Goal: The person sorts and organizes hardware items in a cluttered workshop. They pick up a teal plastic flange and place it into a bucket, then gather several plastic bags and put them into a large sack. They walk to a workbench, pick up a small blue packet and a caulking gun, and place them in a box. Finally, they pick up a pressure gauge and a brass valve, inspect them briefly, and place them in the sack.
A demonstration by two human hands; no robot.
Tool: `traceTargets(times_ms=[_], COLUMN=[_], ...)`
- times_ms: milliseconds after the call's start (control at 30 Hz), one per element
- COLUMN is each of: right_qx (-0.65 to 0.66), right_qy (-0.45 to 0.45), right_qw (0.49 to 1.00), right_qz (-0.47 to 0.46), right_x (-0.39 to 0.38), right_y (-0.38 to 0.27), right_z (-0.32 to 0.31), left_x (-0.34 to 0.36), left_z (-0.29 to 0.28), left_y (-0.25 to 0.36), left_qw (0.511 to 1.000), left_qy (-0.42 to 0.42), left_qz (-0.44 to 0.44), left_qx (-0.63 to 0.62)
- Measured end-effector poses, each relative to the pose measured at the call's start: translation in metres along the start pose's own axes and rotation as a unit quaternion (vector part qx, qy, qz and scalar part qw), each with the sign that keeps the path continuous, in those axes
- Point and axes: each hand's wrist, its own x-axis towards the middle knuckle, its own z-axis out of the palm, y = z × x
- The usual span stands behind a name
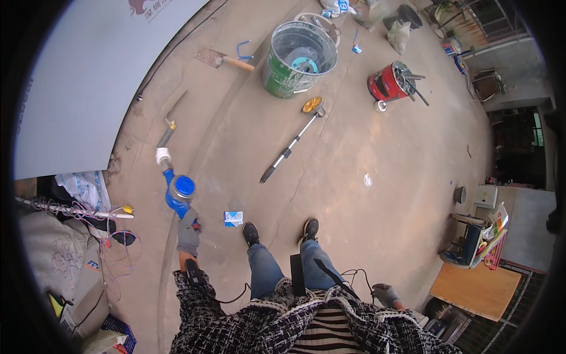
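Note:
My left hand (189, 231), in a grey glove, is closed round the rear of a blue hand tool. The blue tool (175, 203) carries a round blue cap (185, 186) with a metal rim and ends in a white tip (163, 155); its exact kind I cannot make out. Just past the tip, a trowel-like tool (165, 137) with a thin blade lies on the floor. My right hand (387, 294), also gloved in grey, hangs low at my right side beside a black cord, fingers loosely apart and apparently holding nothing.
A green bucket (282, 78), a long-handled tool (292, 145) with a yellow round head, and a red bucket (386, 84) stand or lie ahead. A wide trowel (211, 58) lies farther left. Near my feet is a blue-white packet (233, 219). Tangled cords (118, 251) lie left.

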Motion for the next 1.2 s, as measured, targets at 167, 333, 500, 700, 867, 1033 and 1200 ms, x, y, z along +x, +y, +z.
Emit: traceTargets(times_ms=[167, 333, 500, 700, 867, 1033, 1200], right_qx=[0.002, 0.022, 0.079, 0.091, 0.178, 0.180, 0.199], right_qy=[-0.027, -0.056, -0.024, -0.010, -0.068, -0.046, -0.052], right_qw=[0.999, 0.998, 0.995, 0.995, 0.982, 0.981, 0.972], right_qz=[0.031, 0.000, -0.048, -0.034, -0.001, 0.057, 0.118], right_x=[0.062, 0.151, 0.185, 0.193, 0.201, 0.194, 0.190], right_y=[-0.023, -0.082, -0.149, -0.196, -0.236, -0.305, -0.367], right_z=[-0.034, -0.092, -0.147, -0.173, -0.182, -0.172, -0.165], left_x=[-0.064, -0.076, -0.042, 0.048, 0.131, 0.217, 0.319], left_z=[0.148, 0.308, 0.448, 0.577, 0.640, 0.648, 0.646], left_y=[0.007, 0.012, 0.041, 0.067, 0.112, 0.121, 0.109], left_qw=[0.996, 0.981, 0.973, 0.968, 0.979, 0.985, 0.957], left_qy=[-0.074, -0.143, -0.194, -0.180, -0.093, -0.106, -0.162], left_qz=[-0.001, 0.037, 0.012, -0.107, -0.140, 0.001, 0.018], left_qx=[0.059, 0.129, 0.123, -0.136, -0.118, 0.132, 0.242])
